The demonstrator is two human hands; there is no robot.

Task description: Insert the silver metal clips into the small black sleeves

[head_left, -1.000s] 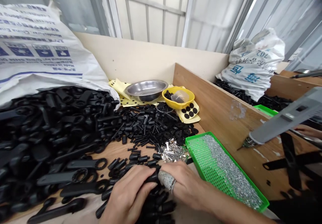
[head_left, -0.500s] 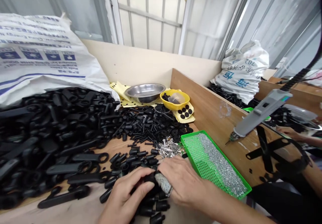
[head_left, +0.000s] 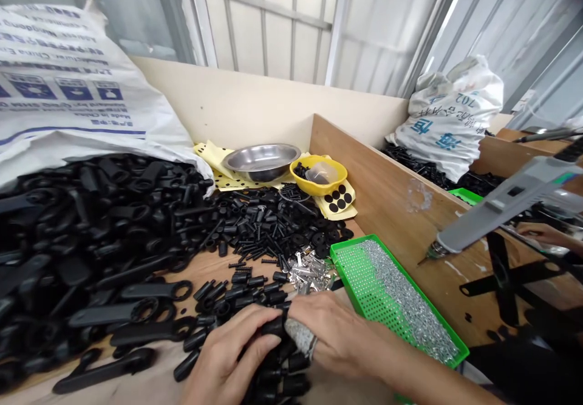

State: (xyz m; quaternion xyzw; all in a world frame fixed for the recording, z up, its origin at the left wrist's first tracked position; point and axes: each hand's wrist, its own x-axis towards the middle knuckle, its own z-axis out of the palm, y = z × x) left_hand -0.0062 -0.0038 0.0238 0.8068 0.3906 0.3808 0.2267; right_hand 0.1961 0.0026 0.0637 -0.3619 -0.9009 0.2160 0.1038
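My left hand (head_left: 230, 353) is closed, with thumb and forefinger around a short black cylindrical part (head_left: 272, 325). Against the far side of that part, my right hand (head_left: 334, 332) is closed too, its fingertips hidden beneath the hand. A worn grey wrap (head_left: 300, 337) covers one finger of the right hand. Black cylindrical pieces (head_left: 296, 384) lie below and around both hands. Just beyond the right hand is a small heap of silvery metal clips (head_left: 310, 271).
Black handle-like arms (head_left: 122, 204) are heaped at left before a white sack (head_left: 77, 83). A green tray (head_left: 348, 283) of small metal pieces stands right, beside a wooden divider (head_left: 378, 192). A grey electric screwdriver (head_left: 487, 207) hangs there. Behind are a steel bowl (head_left: 264, 159) and yellow basket (head_left: 330, 186).
The camera view has shifted slightly, so the screwdriver and green tray sit farther right. Both hands keep nearly the same pose at the black cylindrical part.
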